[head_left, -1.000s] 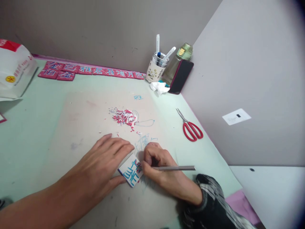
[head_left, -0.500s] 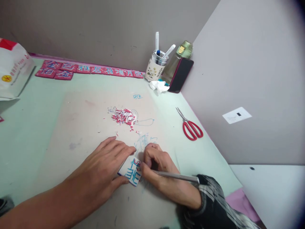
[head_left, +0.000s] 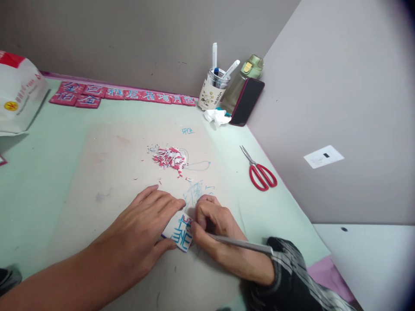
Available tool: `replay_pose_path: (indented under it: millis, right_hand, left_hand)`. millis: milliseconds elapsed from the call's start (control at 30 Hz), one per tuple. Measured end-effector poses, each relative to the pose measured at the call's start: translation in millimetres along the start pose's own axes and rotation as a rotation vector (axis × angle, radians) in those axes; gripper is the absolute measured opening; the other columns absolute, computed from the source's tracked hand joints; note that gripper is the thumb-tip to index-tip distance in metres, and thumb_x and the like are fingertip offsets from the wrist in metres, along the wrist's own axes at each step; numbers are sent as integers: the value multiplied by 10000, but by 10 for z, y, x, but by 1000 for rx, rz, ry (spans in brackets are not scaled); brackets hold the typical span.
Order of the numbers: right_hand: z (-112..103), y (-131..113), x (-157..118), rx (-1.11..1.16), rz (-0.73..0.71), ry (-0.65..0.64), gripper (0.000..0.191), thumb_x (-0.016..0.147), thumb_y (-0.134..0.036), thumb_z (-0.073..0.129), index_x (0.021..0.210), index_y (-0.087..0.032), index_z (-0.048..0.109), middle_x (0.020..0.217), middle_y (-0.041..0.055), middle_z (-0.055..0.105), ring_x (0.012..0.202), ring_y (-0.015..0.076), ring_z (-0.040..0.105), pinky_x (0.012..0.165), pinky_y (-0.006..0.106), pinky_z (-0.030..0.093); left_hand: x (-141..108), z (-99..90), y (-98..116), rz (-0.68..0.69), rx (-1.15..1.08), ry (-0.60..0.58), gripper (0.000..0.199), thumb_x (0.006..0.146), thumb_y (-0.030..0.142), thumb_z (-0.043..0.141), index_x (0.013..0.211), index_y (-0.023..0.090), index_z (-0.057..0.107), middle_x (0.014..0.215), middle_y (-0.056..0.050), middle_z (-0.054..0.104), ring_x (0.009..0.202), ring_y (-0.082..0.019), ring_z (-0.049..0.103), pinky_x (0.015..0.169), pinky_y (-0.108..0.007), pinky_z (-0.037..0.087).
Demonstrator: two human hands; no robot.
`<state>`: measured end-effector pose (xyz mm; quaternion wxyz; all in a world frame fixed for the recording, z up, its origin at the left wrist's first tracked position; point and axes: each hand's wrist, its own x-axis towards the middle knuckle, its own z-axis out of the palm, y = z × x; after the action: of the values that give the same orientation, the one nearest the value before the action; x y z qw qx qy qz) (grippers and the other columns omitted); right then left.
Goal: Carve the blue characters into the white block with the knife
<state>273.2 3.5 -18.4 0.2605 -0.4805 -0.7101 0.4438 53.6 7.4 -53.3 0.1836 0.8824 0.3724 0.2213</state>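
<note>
Pinning a small white tile (head_left: 178, 232) at lower centre, the left hand (head_left: 149, 221) has it between thumb and fingers, while the right hand (head_left: 215, 224) is wrapped around a slim silver tool (head_left: 246, 244), its tip hidden! Just above, mid-frame, a heap of red and white scraps (head_left: 170, 159); scissors (head_left: 253, 163) lie right of centre, red tiles (head_left: 115, 93) lining the upper left.

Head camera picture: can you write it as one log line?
left hand: holding white square | right hand: gripping silver tool, tip hidden | red-and-white scraps: piled beyond hands | red-handled scissors: lying to the right
</note>
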Motion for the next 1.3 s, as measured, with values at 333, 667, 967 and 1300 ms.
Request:
replay_pose_path:
  millis: [333,667,967,1300]
  right_hand:
    - [1,-11,0,-4,-12,-4,325,941,-194,541,702,-252,329,702,-29,423,748,184,418,727,345,365]
    - [-2,-13,-5,12,-6,-15,316,931,-167,536,706,-253,331,714,-24,424,781,193,413,727,345,357]
    - [16,19,-7,14,15,5,293,903,-142,531,702,-248,346,716,-23,435,790,193,431,718,341,347]
    - [47,85,22,15,7,85,282,853,-135,524,663,-244,346,667,-29,440,742,190,422,708,350,314]
  left_hand:
    - [-11,21,1,-18,-48,17,584,826,121,715,1333,278,469,1230,-43,691,1174,-295,646,1200,-554,352]
    - [1,17,-6,-7,-55,13,588,808,98,733,1310,267,477,1213,-36,681,1145,-293,641,1160,-538,363]
    - [31,-17,23,21,44,29,678,729,124,874,1268,233,477,1155,-56,673,1069,-305,647,1089,-536,419]
    - [-7,-89,106,-78,52,-10,763,615,151,952,1261,229,552,1074,-52,721,931,-308,682,782,-425,550]
